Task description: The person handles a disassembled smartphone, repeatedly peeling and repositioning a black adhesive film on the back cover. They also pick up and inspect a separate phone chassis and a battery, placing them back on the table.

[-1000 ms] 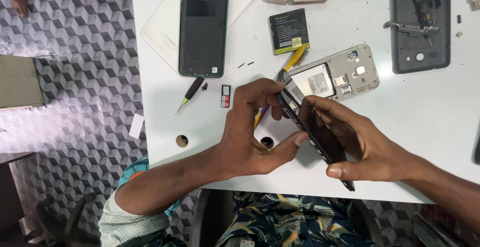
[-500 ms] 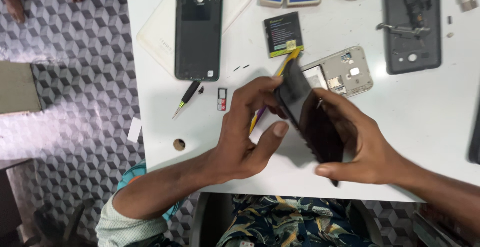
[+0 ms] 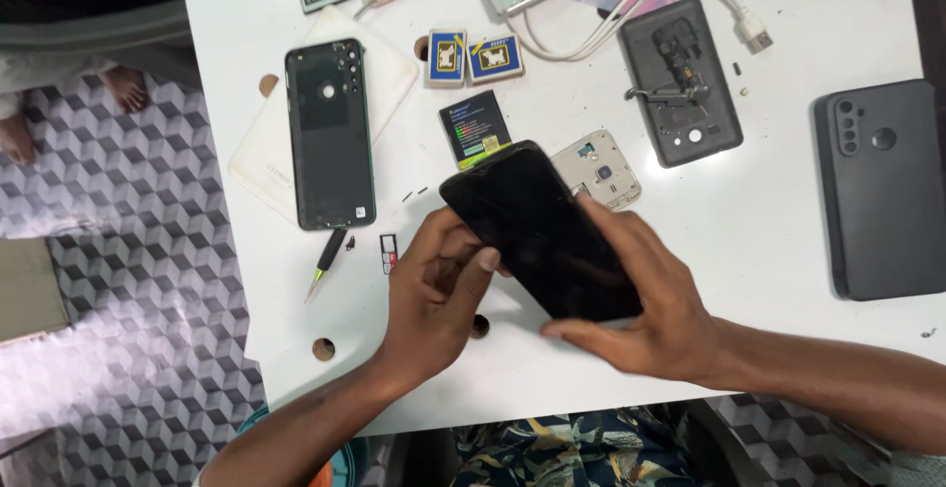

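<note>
White table (image 3: 808, 221); dark phone (image 3: 542, 231) between both hands, underside hidden, perhaps open.

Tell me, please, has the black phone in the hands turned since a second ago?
Yes. The black phone now shows its flat dark face, covering part of the silver frame on the table; earlier it stood edge-on beside that frame.
</note>
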